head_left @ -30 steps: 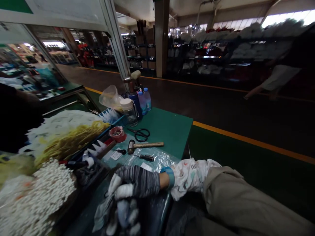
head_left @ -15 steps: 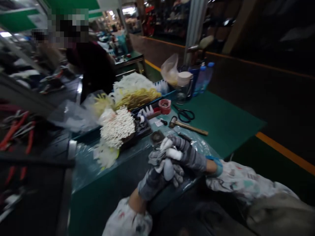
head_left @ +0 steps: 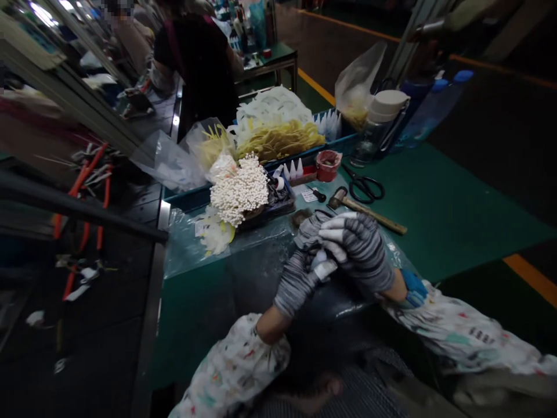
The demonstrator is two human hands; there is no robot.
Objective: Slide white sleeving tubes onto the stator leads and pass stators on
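Observation:
Both my hands wear grey striped gloves with white fingertips and meet above the near side of the bench. My left hand (head_left: 298,284) is closed, its thumb pressed over a small pale, rounded thing (head_left: 319,259) whose kind I cannot make out. From the right, my right hand (head_left: 361,247) curls its fingers against the same spot, also closed, and hides most of what lies between. Just beyond the hands lie a wooden-handled hammer (head_left: 376,215) and black-handled scissors (head_left: 366,187). A dark round piece (head_left: 300,217) shows partly behind the gloved fingers.
Clear plastic sheeting (head_left: 187,249) covers part of the green bench (head_left: 470,203). White-tipped sticks (head_left: 239,188), yellow strips (head_left: 282,139), a red tape roll (head_left: 328,165), nozzle-tipped bottles (head_left: 293,169) and a lidded jar (head_left: 378,128) line the back. Left runs a dark conveyor (head_left: 126,325); a co-worker (head_left: 195,64) stands beyond.
The view has shifted, so the bench items sit farther right and larger. My hands stay together; the right fingers have closed in and the left thumb has turned toward the right.

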